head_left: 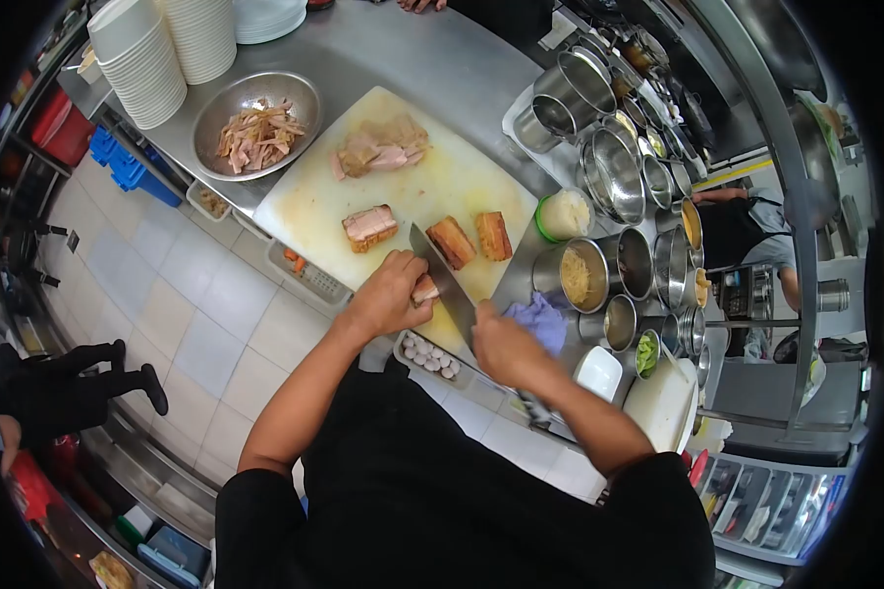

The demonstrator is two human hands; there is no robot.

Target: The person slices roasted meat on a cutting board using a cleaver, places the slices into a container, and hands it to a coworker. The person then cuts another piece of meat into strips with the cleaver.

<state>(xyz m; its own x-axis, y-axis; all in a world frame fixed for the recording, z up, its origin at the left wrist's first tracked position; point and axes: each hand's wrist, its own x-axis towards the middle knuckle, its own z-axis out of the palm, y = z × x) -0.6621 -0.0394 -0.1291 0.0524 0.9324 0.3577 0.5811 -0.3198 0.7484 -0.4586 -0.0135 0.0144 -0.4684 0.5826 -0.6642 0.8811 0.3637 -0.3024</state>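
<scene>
My right hand [509, 346] grips the handle of a broad kitchen knife [449, 294], its blade slanting up and left over the near edge of the white cutting board [309, 201]. My left hand [393, 296] is closed on a piece of pork belly [424, 290], close beside the blade. Beyond the blade lies a browned block of pork belly [450, 242]; whether the tip touches it I cannot tell. Another block [494, 236] sits to its right, and a paler one [369, 228] to its left. Sliced meat [383, 147] is heaped farther back on the board.
A metal bowl of cut meat [255, 133] stands left of the board, near stacked white bowls [142, 69]. Several metal pots [572, 275], a green-rimmed tub [565, 214] and a purple cloth [537, 322] crowd the right. Other people stand nearby, one at the right [746, 231].
</scene>
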